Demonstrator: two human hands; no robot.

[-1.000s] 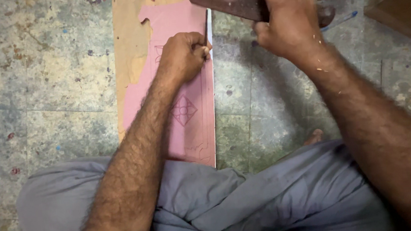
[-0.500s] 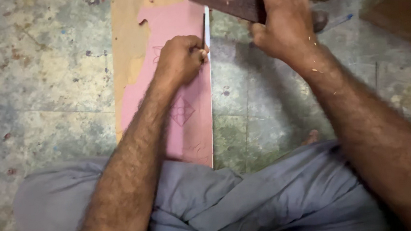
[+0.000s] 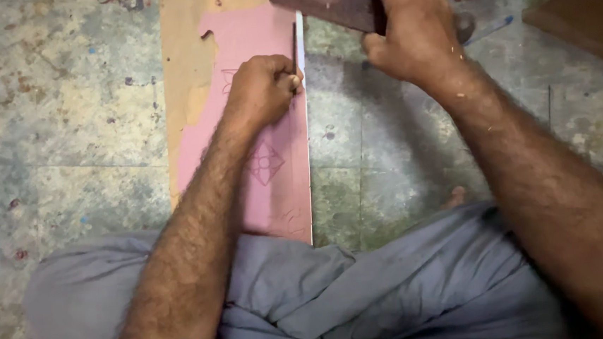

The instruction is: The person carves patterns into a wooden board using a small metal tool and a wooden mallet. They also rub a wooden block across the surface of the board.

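The fingers (image 3: 282,75) of the left hand (image 3: 262,91) were curled into a loose fist, pinching a thin dark tool (image 3: 295,49) near the right edge of a pink sheet (image 3: 276,164). Only a short length of the tool showed above the thumb, standing roughly upright against that edge, so its kind could not be told. The heel of that hand rested on the pink surface, just above a small diamond-shaped drawing (image 3: 266,163) pencilled on it.

The right hand (image 3: 408,31) was clenched from above around a dark brown wooden block (image 3: 321,2), its fingers wrapped over the near side and the thumb tucked beneath. The block sat at the top of the view, close above the upper end of the thin tool, though whether the two touched was not clear. Flecks of pale dust clung to the right wrist.

The pink sheet lay lengthwise on a tan board (image 3: 181,72), its near end reaching the person's lap and its right edge showing a thin white rim. Faint line drawings marked it near the knuckles and near the bottom. Grey cloth (image 3: 367,292) covered the folded legs across the lower part of the view. All of it sat on a mottled grey-green floor (image 3: 52,137) stained with small spots. A dark brown slab (image 3: 577,19) lay at the upper right.
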